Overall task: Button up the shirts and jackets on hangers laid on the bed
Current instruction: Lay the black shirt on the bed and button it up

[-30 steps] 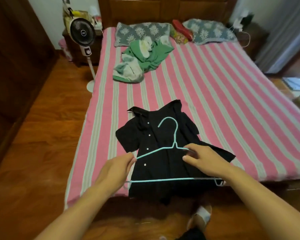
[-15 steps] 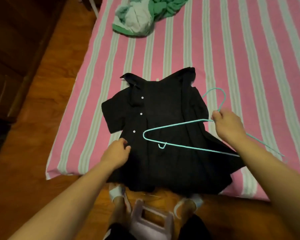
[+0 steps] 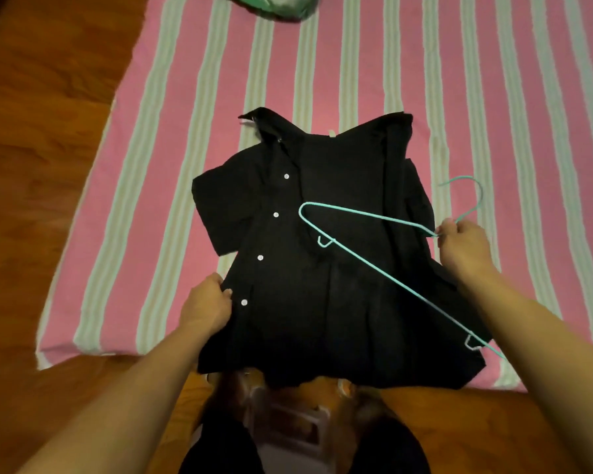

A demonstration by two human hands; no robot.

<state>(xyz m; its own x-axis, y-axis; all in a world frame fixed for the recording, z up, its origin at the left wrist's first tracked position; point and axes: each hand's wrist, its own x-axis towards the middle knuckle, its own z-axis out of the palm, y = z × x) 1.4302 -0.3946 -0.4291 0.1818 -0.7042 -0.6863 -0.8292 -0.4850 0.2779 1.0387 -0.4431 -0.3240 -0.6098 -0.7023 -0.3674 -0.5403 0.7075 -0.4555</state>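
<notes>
- Underneath everything lies a bed (image 3: 192, 138) covered in a sheet of broad pink stripes and narrower pale green-white ones, running lengthwise away from the viewer.
- Beside the bed, on the left, a polished reddish-brown wooden floor (image 3: 45, 138) shows, and it continues along the near edge of the mattress.
- At the far top edge a crumpled green and pale garment (image 3: 274, 5) sits on the sheet, mostly cut off by the frame.
- Near the foot of the bed a black shirt (image 3: 322, 302) with white buttons lies open and flat, its hem hanging slightly over the mattress edge.
- Over the shirt's right half a teal wire hanger (image 3: 367, 217) slants, its hook out over the sheet.
- Curled fingers of the right hand (image 3: 466, 248) pinch the hanger at its neck.
- Along the shirt's left front edge, by the lowest button, the left hand (image 3: 208, 302) grips the cloth.
- Below, the view is blurred; a pale object shows between dark-clothed legs.
</notes>
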